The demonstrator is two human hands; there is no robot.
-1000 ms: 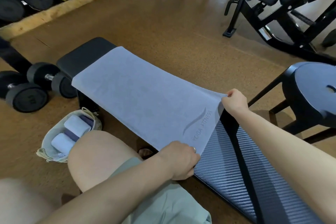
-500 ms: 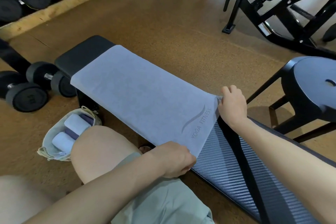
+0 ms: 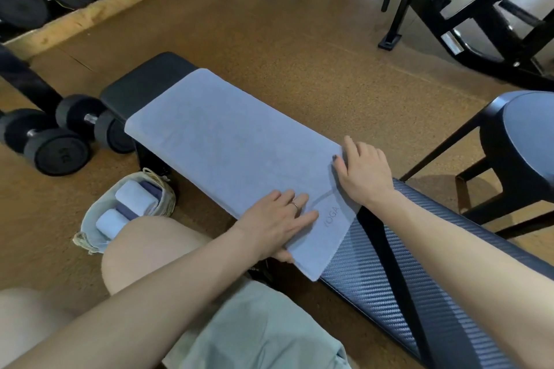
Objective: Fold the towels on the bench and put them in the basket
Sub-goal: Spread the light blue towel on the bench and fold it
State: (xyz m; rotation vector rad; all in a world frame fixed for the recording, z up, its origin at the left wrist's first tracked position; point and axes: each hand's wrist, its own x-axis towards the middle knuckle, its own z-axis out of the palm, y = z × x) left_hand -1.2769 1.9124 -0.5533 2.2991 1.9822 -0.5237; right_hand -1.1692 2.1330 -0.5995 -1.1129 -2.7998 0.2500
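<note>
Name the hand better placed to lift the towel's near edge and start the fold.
Probably left. The left hand lies flat at the towel's near corner, its thumb tucked under the edge. The right hand only presses on top at the far corner.

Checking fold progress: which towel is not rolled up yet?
The large blue towel spread flat on the bench under both hands; the others sit rolled in the basket on the floor.

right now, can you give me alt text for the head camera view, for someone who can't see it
Both hands, left hand and right hand, press flat on the near end of a light blue towel spread along a black gym bench. A basket holding rolled towels sits on the floor by the person's knee, with dumbbells beyond it.
</note>
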